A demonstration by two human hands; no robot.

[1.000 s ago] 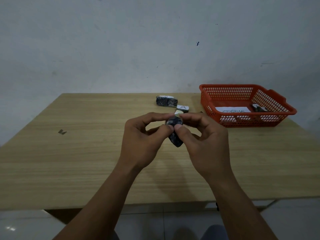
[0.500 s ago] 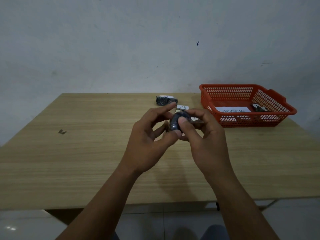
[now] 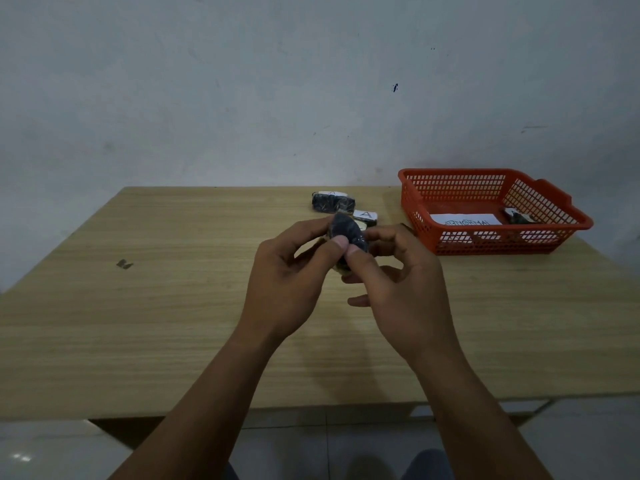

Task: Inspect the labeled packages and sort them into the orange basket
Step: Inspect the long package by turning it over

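Both hands up over the middle of the table [image 3: 173, 306], working one small dark package [image 3: 347, 233] between them. Left hand [image 3: 287, 282] pinches it, thumb on the near side, fingers curled behind. Right hand [image 3: 398, 282] pinches it too, thumb tip right beside the left thumb, index curled over the far side, lower fingers loosely curled under.

Versus half a second ago: package has turned, dark rounded face now toward the person and higher above the thumbs; left fingers that were stretched out are now wrapped round it. Hands sit at about the same spot. Label on the held package not visible from here.

On the table behind the hands: a dark package with a white label [image 3: 333, 201] near the far edge, and a second one marked "A" [image 3: 365, 216] just beside it, partly hidden by the held one. Neither has moved.

Orange basket [image 3: 554, 233] at the far right, well apart from the hands. Inside: a white sheet with writing [image 3: 465, 220] and one dark package [image 3: 517, 216] at its right end, same as before.

Small dark mark [image 3: 124, 264] on the table's left side.
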